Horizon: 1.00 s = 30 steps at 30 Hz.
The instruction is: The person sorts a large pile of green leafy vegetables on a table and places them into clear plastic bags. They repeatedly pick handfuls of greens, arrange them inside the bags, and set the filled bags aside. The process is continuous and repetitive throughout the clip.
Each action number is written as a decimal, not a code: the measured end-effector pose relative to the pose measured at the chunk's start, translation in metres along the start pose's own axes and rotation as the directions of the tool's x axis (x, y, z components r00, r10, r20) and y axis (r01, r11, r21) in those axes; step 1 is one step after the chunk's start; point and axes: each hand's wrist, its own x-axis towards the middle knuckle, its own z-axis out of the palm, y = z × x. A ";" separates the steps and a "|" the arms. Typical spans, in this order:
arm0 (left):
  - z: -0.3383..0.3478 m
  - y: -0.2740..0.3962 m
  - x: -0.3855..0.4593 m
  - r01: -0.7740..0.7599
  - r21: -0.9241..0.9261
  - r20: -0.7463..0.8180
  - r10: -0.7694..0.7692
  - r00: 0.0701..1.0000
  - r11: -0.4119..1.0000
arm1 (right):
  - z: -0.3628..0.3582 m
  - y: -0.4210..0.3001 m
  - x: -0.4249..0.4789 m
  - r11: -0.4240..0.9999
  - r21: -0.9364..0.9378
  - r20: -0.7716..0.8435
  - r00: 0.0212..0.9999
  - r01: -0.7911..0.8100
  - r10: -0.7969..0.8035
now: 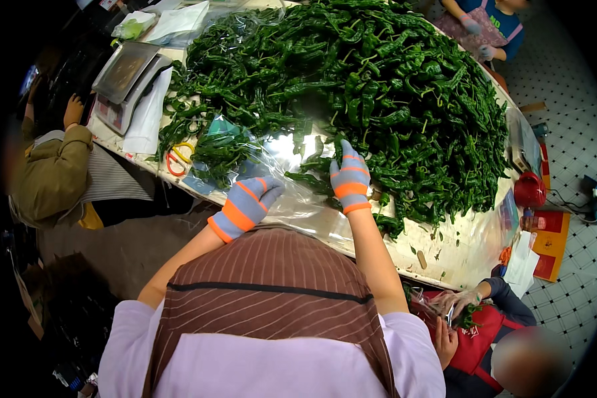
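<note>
A large heap of long green peppers (378, 94) covers most of the table before me. My left hand (246, 206), in a grey and orange striped glove, pinches the edge of a clear plastic bag (298, 199) at the table's near side. My right hand (350, 179), gloved alike, lies at the near edge of the heap, its fingers stretched forward against several peppers. Whether it grips one is hidden beneath the palm. Loose peppers lie on the shiny plastic between my hands. Left of them, a filled clear bag of peppers (224, 154) lies on its side.
Scissors (179, 158) with red and yellow handles lie near the left edge. A weighing scale (129, 84) stands behind them. At the right are a red mug (530, 190) and white papers (522, 263). Co-workers stand left, far right and near right; the last handles a bag of peppers (450, 311).
</note>
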 end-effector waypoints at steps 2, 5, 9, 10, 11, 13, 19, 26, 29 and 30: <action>0.001 -0.001 -0.001 0.017 -0.026 -0.026 -0.017 1.000 1.000 | -0.009 -0.015 -0.002 0.987 0.004 0.279 0.947 0.163 -0.158; 0.000 0.006 -0.002 0.029 -0.031 0.012 -0.029 1.000 0.999 | 0.015 -0.014 -0.039 0.888 -0.218 0.440 0.853 0.405 -0.281; 0.003 0.004 -0.004 0.016 0.019 0.054 -0.017 0.998 1.000 | 0.018 -0.010 -0.025 0.927 -0.083 0.486 0.827 0.367 -0.284; 0.002 0.008 -0.002 0.049 0.020 0.090 -0.050 0.995 0.999 | 0.017 -0.009 -0.019 0.921 -0.084 0.521 0.805 0.381 -0.285; 0.002 0.010 -0.001 0.081 0.022 0.127 -0.083 0.988 0.997 | 0.014 -0.006 -0.012 0.947 -0.036 0.616 0.753 0.320 -0.231; 0.003 0.010 -0.004 0.022 0.077 0.140 -0.032 0.990 0.997 | 0.009 0.001 -0.009 0.979 0.153 0.538 0.820 0.134 -0.197; 0.024 -0.006 -0.014 0.016 0.139 0.035 -0.021 0.999 0.990 | -0.110 -0.008 -0.005 0.449 0.707 0.615 0.788 -0.547 -0.008; 0.038 -0.003 -0.005 -0.022 0.169 -0.086 0.037 0.996 0.985 | -0.095 -0.007 -0.051 0.725 0.426 0.883 0.425 -0.542 -0.201; 0.036 0.004 -0.006 -0.056 0.130 -0.057 0.063 0.996 0.990 | -0.053 -0.024 -0.044 0.790 0.180 0.897 0.427 -0.586 0.112; 0.034 0.007 -0.005 -0.069 0.116 -0.049 0.075 0.996 0.991 | -0.036 -0.024 -0.049 0.853 0.172 0.874 0.476 -0.494 0.099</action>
